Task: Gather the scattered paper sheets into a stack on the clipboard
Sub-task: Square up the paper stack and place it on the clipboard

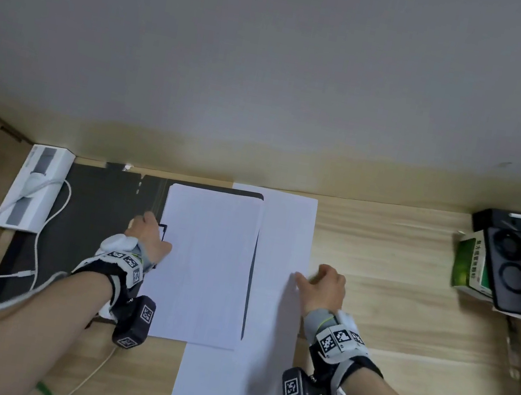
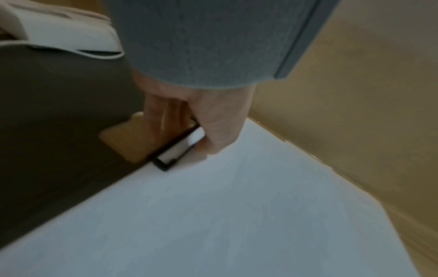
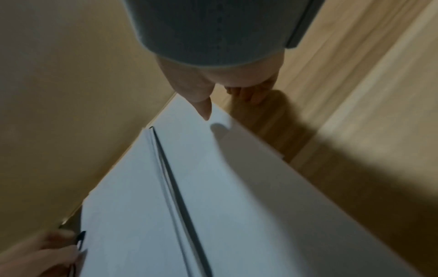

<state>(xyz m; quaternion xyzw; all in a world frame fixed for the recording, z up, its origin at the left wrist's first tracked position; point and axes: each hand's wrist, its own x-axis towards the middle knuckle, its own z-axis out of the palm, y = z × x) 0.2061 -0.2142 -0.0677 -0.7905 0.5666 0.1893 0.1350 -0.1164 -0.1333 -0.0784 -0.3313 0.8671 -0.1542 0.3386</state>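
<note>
paper sheet (image 1: 283, 236) is lying under the right hand (image 1: 322, 292), thumb touching, fingers curling emptily; left hand (image 1: 149, 237) is pinching the clipboard clip (image 2: 173, 150); the sheet could slide crooked.

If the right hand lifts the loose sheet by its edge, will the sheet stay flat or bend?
The loose sheet looks thin and will probably droop if lifted by one edge. It lies flat on the smooth wooden table, so it may slide easily. The right hand has only its thumb over the sheet's edge; the grip may slip.
</note>
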